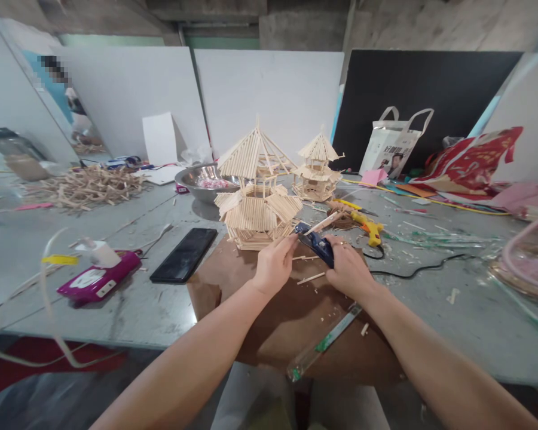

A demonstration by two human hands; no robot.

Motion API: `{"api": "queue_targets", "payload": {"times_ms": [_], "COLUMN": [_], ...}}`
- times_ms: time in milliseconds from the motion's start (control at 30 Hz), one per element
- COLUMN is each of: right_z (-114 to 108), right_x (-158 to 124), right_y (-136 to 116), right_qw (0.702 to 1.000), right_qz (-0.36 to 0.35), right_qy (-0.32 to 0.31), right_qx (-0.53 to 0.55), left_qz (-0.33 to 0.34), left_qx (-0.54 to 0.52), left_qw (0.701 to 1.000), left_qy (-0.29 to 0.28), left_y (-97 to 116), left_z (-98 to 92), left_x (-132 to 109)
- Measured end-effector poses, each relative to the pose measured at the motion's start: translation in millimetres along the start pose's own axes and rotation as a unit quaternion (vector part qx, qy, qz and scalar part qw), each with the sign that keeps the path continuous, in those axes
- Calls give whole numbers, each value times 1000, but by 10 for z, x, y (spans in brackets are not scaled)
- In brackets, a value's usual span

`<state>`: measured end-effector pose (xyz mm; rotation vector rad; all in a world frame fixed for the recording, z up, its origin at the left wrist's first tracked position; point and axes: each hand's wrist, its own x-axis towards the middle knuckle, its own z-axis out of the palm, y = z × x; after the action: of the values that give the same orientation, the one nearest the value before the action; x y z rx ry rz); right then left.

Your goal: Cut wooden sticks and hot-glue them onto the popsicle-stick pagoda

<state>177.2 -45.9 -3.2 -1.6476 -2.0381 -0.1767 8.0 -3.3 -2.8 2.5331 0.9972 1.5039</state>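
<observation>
My right hand [347, 266] is closed around a dark blue hand tool [318, 246], its exact kind unclear. At the tool's front end, the fingers of my left hand [275, 263] are pinched together; what lies between them is hidden. A pale wooden stick [325, 223] slants up and right from beside the tool. Just beyond my hands stands a pavilion model [262, 209] built of thin wooden sticks, its upper roof partly covered. Loose short sticks [311, 278] lie below the tool on a brown cardboard box [260, 322].
Behind stand a smaller stick pavilion [317, 170] and a metal bowl [197, 191]. A yellow glue gun [368, 229] with a black cord lies right. Left are a phone [183, 255], a purple power strip [101, 278] and a stick pile [89, 186]. A clear plastic sleeve [325, 340] crosses the box.
</observation>
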Motion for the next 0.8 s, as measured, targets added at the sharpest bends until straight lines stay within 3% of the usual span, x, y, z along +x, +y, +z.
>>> {"api": "queue_targets", "payload": {"times_ms": [800], "right_z": [12], "right_x": [-10], "right_y": [-19], "right_qw": [999], "right_qz": [25], "right_qy": [-28], "right_qx": [15], "left_qz": [-1], "left_qx": [-22], "left_qw": [1000], "left_qy": [5], "left_y": [27], "left_z": [7], "left_x": [7]}}
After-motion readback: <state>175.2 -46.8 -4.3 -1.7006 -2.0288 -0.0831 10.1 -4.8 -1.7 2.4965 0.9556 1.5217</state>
